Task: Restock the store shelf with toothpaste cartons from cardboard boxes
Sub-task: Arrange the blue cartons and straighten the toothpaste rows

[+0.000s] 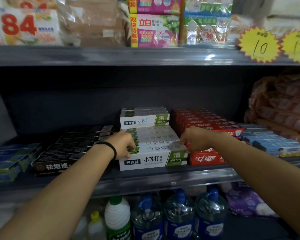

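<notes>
White-and-green cardboard toothpaste cartons point(152, 153) with hexagon patterns sit between black cartons point(73, 148) and red cartons point(208, 125); yellow starburst price tags point(260, 45) above.

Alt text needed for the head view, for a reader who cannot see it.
Both hands grip the ends of the front white-and-green toothpaste cartons on a store shelf, left hand on the left end, right hand on the right. Black cartons lie to the left, red cartons to the right.
</notes>
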Motion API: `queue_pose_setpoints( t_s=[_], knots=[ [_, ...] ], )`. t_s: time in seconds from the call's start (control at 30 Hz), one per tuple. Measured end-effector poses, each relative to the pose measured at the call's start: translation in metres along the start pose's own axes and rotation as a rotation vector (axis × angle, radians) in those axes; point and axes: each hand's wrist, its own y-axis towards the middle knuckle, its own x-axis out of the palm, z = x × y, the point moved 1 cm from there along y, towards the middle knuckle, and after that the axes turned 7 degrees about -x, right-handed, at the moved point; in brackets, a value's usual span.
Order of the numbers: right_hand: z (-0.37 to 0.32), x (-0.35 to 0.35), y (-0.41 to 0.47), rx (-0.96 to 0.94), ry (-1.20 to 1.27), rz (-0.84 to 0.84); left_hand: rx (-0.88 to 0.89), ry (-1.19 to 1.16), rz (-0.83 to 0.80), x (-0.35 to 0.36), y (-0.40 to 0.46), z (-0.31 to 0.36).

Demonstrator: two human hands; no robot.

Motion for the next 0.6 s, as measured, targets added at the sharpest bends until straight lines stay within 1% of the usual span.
queue_pose_setpoints(
  t_s=[0.07,0.23,0.5,0.6],
  knots=[
    [-0.004,-0.003,-0.001,-0.014,-0.018,0.007,0.001,-0.025,0.035,-0.002,-0.004,0.005],
    [-0.020,-0.008,-0.010,-0.041,-0.013,0.084,-0.022,-0.071,0.088,-0.007,-0.022,0.007],
    [-0.043,-0.028,-0.056,-0.115,-0.059,0.144,-0.128,-0.025,0.164,-0.030,-0.082,0.021],
    [-0.045,-0.029,-0.077,-0.133,-0.033,0.151,-0.165,-0.011,0.176,-0.033,-0.100,0.027]
  ],
)
